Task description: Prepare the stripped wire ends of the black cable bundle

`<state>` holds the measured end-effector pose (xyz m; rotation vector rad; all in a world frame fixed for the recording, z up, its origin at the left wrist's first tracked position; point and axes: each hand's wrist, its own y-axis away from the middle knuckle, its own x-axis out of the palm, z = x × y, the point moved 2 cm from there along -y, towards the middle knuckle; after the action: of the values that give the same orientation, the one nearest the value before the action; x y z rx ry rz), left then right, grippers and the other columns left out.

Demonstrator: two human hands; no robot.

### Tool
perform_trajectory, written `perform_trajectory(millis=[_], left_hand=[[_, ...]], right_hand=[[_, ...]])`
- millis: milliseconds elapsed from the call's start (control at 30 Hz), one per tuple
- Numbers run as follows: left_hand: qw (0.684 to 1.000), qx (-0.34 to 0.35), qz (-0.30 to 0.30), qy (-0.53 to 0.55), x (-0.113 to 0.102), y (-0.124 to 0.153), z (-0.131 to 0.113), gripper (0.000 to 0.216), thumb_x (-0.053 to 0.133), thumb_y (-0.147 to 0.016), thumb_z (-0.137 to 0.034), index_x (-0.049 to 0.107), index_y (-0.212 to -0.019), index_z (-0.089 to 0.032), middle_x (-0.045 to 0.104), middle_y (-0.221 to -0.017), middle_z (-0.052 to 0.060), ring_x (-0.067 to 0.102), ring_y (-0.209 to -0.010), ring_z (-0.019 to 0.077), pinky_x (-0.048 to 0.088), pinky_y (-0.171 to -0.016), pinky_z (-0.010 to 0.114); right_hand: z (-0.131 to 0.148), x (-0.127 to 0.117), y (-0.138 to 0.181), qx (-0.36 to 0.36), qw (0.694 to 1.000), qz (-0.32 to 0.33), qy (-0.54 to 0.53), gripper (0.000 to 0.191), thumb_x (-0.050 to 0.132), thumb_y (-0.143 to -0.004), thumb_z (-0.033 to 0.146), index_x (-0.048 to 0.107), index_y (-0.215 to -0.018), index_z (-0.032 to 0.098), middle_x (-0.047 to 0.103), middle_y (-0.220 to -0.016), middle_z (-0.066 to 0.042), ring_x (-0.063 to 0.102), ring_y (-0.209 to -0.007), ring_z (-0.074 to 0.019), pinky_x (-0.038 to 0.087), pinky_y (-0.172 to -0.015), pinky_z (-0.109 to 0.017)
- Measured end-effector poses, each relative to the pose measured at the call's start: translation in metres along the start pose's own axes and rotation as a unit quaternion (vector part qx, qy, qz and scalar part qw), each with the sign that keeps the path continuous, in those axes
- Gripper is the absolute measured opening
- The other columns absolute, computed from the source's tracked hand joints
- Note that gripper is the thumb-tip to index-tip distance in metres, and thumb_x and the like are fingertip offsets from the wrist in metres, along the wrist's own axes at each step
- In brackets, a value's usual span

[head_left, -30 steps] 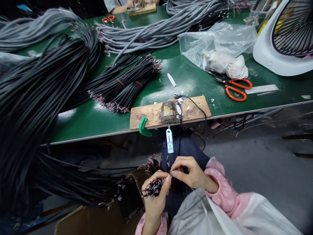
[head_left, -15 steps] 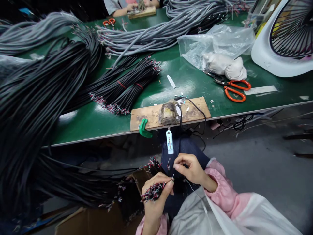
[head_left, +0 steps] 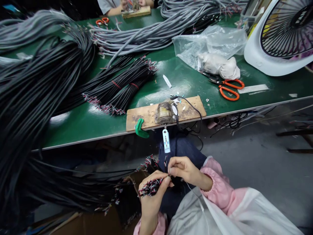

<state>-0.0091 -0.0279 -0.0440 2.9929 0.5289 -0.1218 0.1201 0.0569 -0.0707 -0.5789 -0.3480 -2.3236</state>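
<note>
My left hand (head_left: 153, 199) is wrapped round a bundle of thin black cables (head_left: 151, 187), whose stripped red, white and black wire ends stick out above the fist. Its thumb and forefinger pinch one cable's end apart from the bunch. Against those fingertips, my right hand (head_left: 184, 170) pinches the same wire end, mostly covered by the fingers. Just beyond the hands, a light-blue tool (head_left: 166, 141) juts from a small motor (head_left: 164, 113) fixed on a wooden board (head_left: 144, 116) at the table edge. A green clamp (head_left: 140, 128) sits at the board's left.
The green table (head_left: 80, 130) carries black cable bundles (head_left: 122, 86), grey cables (head_left: 137, 39), orange-handled scissors (head_left: 230, 89), a plastic bag (head_left: 210, 42) and a white fan (head_left: 259, 58). Beside my lap stands a cardboard box (head_left: 97, 222) with more cables. Across the table, another person's arm (head_left: 114, 10) shows.
My right hand has come in to the left fingertips and closed on the wire end there. The view has shifted slightly, moving the table items left in the picture.
</note>
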Motion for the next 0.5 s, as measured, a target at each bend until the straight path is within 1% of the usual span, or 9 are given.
perform_trajectory(millis=[67, 133, 167, 233, 300, 333, 400, 467, 500], left_hand=[[1.0, 0.001, -0.002, 0.015, -0.001, 0.002, 0.003, 0.01, 0.076, -0.086, -0.022, 0.077, -0.076, -0.022, 0.07, -0.062, -0.002, 0.064, -0.058, 0.0158, 0.05, -0.058, 0.026], [1.0, 0.001, 0.001, 0.025, -0.001, 0.003, 0.004, 0.01, 0.075, -0.086, -0.022, 0.077, -0.076, -0.022, 0.07, -0.063, -0.001, 0.064, -0.059, 0.0163, 0.05, -0.059, 0.026], [1.0, -0.002, 0.002, 0.028, -0.001, 0.003, 0.003, 0.011, 0.075, -0.087, -0.022, 0.076, -0.076, -0.021, 0.069, -0.062, -0.001, 0.064, -0.059, 0.0163, 0.05, -0.059, 0.026], [1.0, -0.006, 0.002, 0.029, 0.0, 0.004, 0.001, 0.013, 0.074, -0.088, -0.024, 0.076, -0.075, -0.021, 0.068, -0.061, -0.001, 0.063, -0.057, 0.0158, 0.049, -0.058, 0.026], [1.0, -0.01, -0.002, 0.027, 0.001, 0.004, -0.003, 0.015, 0.074, -0.088, -0.026, 0.075, -0.074, -0.021, 0.066, -0.06, -0.002, 0.061, -0.055, 0.0152, 0.048, -0.058, 0.026], [1.0, -0.013, -0.004, 0.025, 0.002, 0.004, -0.004, 0.017, 0.074, -0.088, -0.027, 0.074, -0.072, -0.02, 0.065, -0.059, -0.002, 0.06, -0.055, 0.015, 0.047, -0.058, 0.026], [1.0, -0.019, -0.009, 0.023, 0.003, 0.004, -0.006, 0.02, 0.074, -0.087, -0.03, 0.072, -0.07, -0.02, 0.063, -0.059, -0.002, 0.059, -0.054, 0.0146, 0.046, -0.057, 0.026], [0.999, -0.027, -0.023, 0.023, 0.001, 0.003, -0.006, 0.023, 0.075, -0.086, -0.032, 0.07, -0.068, -0.02, 0.062, -0.059, -0.002, 0.058, -0.055, 0.0145, 0.045, -0.057, 0.025], [0.999, -0.032, -0.03, 0.024, 0.0, 0.003, -0.006, 0.024, 0.076, -0.085, -0.034, 0.069, -0.067, -0.02, 0.062, -0.06, -0.002, 0.057, -0.055, 0.0145, 0.044, -0.056, 0.025]], right_hand=[[-0.002, -0.002, -0.001, 0.018, 1.0, -0.022, -0.006, 0.045, 0.077, -0.083, 0.057, 0.064, -0.083, 0.015, 0.056, -0.072, 0.002, 0.052, -0.064, -0.01, 0.046, -0.063, -0.023], [-0.001, -0.005, -0.001, 0.004, 0.999, -0.052, 0.015, 0.044, 0.076, -0.083, 0.058, 0.064, -0.083, 0.015, 0.057, -0.073, 0.002, 0.052, -0.065, -0.0105, 0.045, -0.063, -0.024], [0.001, -0.006, -0.001, -0.009, 0.998, -0.058, 0.027, 0.044, 0.074, -0.085, 0.058, 0.065, -0.084, 0.015, 0.058, -0.074, 0.001, 0.053, -0.066, -0.0112, 0.045, -0.063, -0.024], [0.005, -0.006, 0.001, -0.048, 0.996, -0.048, 0.059, 0.042, 0.07, -0.089, 0.056, 0.069, -0.088, 0.014, 0.062, -0.078, -0.002, 0.056, -0.068, -0.0129, 0.046, -0.064, -0.025], [0.012, -0.003, 0.003, -0.1, 0.989, -0.031, 0.108, 0.037, 0.067, -0.093, 0.05, 0.073, -0.091, 0.014, 0.065, -0.082, -0.005, 0.058, -0.07, -0.0144, 0.046, -0.064, -0.026], [0.016, -0.001, 0.005, -0.124, 0.982, -0.034, 0.136, 0.033, 0.066, -0.095, 0.046, 0.074, -0.091, 0.014, 0.066, -0.081, -0.006, 0.057, -0.069, -0.0147, 0.046, -0.063, -0.027], [0.025, 0.005, 0.011, -0.165, 0.967, -0.067, 0.182, 0.028, 0.065, -0.096, 0.04, 0.074, -0.088, 0.015, 0.066, -0.076, -0.006, 0.056, -0.065, -0.015, 0.045, -0.06, -0.027], [0.037, 0.015, 0.018, -0.188, 0.957, -0.105, 0.193, 0.03, 0.062, -0.098, 0.039, 0.073, -0.084, 0.015, 0.065, -0.07, -0.006, 0.056, -0.062, -0.0154, 0.045, -0.059, -0.028], [0.043, 0.02, 0.022, -0.195, 0.959, -0.1, 0.182, 0.033, 0.06, -0.099, 0.042, 0.072, -0.082, 0.016, 0.066, -0.069, -0.006, 0.057, -0.061, -0.0156, 0.046, -0.058, -0.028]])
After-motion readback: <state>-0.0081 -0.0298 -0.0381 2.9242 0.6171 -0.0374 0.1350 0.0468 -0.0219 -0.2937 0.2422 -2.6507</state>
